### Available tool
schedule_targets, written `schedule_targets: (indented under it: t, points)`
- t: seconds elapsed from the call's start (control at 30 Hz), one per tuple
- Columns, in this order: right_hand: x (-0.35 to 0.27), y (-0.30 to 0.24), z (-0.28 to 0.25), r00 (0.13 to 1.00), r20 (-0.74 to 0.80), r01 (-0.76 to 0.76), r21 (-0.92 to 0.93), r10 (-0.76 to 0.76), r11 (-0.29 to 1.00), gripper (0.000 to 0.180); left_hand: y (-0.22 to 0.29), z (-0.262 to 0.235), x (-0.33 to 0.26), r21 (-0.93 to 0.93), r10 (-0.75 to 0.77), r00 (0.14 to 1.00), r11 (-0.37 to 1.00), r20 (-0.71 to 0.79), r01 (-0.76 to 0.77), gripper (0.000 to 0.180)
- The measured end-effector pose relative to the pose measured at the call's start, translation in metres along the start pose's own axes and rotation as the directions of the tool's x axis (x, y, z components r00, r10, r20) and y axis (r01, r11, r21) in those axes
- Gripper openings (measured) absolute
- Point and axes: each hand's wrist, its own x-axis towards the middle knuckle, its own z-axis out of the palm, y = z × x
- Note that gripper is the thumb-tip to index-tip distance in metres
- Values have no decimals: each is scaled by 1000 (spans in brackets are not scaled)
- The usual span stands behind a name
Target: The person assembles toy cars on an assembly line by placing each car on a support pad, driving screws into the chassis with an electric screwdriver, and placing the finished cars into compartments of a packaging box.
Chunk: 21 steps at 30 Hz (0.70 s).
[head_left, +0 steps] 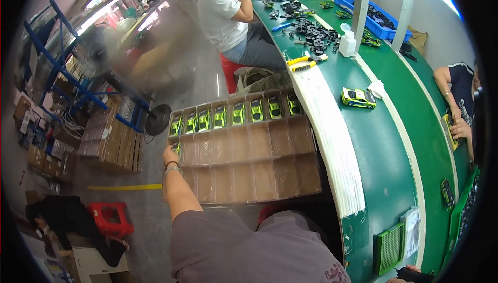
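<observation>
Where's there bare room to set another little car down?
Free: the near row of the tray; its middle row, right of the toy car at the left hand; the green tabletop between the lone car and the green basket. Crowded: the far row, full of cars, and the tabletop around the black parts.

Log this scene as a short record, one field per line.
Left hand: at a green toy car in the leftmost compartment of the middle row; grip unclear
Tray: three rows of compartments
Far row: eight green toy cars
Table: green, right of the tray, with yellow-and-black pliers and a white bottle
Blue bin: black parts inside
Seated person: beyond the tray, white shirt, on a red stool
</observation>
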Motion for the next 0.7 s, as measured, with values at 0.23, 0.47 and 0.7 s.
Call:
schedule_targets:
  t: [0.23, 0.47, 0.7]
  points:
    - [-2, -30, 21, 997, 34, 69, 1, -69, 998, 68, 46, 3, -43, 215, -385, 879, 867, -280, 449, 58]
    - [-10, -51, 51, 883, 462, -323, 730, -86, 602, 77, 20, -19, -65, 160, -587, 804, 789, -94, 594, 67]
    - [-25, -59, 68, 944, 316, 16, 233, -91, 972, 82, 10, -23, -78, 181, -579, 810, 790, -93, 585, 66]
